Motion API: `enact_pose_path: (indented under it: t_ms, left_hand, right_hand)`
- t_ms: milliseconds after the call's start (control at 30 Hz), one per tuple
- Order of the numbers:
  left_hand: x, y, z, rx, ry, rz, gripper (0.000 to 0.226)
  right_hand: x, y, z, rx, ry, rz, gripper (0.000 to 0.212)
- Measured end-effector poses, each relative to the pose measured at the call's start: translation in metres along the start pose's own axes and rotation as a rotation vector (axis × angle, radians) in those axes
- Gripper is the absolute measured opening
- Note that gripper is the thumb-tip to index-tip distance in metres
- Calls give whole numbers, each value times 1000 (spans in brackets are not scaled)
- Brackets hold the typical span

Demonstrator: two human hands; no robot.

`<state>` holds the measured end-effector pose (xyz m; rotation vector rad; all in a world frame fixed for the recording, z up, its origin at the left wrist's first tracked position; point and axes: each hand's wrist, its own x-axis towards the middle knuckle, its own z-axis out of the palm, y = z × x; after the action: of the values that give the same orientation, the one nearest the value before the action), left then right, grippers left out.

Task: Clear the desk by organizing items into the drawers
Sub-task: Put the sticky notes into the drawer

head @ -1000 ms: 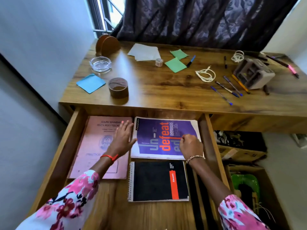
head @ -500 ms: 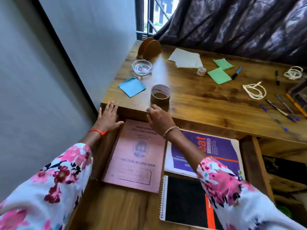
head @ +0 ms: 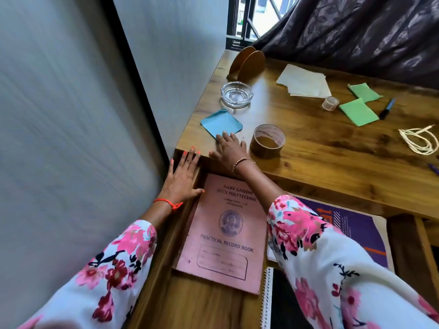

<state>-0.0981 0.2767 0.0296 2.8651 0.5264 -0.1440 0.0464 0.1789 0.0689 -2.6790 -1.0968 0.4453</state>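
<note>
The blue sticky pad lies flat on the wooden desk at centre frame, a soft-cornered square with 1 corner curled up. The right hand lies palm down just below it, fingers straight and close together, their tips on the pad's lower corner. The left hand, lower left of it, lies flat with 4 fingers spread on the side wall of the open drawer (tips at the desk's front edge). A matte pink record book lies in the drawer; a brown tape roll stands right of the right hand.
</note>
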Motion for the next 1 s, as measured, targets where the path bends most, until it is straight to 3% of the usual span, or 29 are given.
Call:
enact_pose_path:
  t_ms: [167, 267, 367, 467, 533, 667, 1000]
  left_hand:
    - [-1, 2, 1, -53, 12, 4, 112]
    - [-3, 6, -3, -115, -14, 3, 113]
    - [-5, 11, -11, -211, -56, -5, 105]
    - [-17, 17, -20, -399, -73, -14, 88]
    - [-40, 25, -20, -550, -19, -14, 75]
    - [-106, 36, -9, -694, -5, -21, 63]
    - [-205, 28, 17, -595, -229, -62, 52]
  right_hand:
    - [-23, 0, 8, -243, 181, -153, 51]
    - [-46, 5, 9, -362, 224, -196, 29]
    - [-74, 6, 7, -317, 293, -245, 27]
    - [-117, 5, 12, -190, 519, -407, 3]
    - [-151, 5, 26, -114, 609, -511, 6]
    - [-217, 6, 65, 27, 602, -663, 12]
    - [-300, -10, 146, 83, 327, -911, 12]
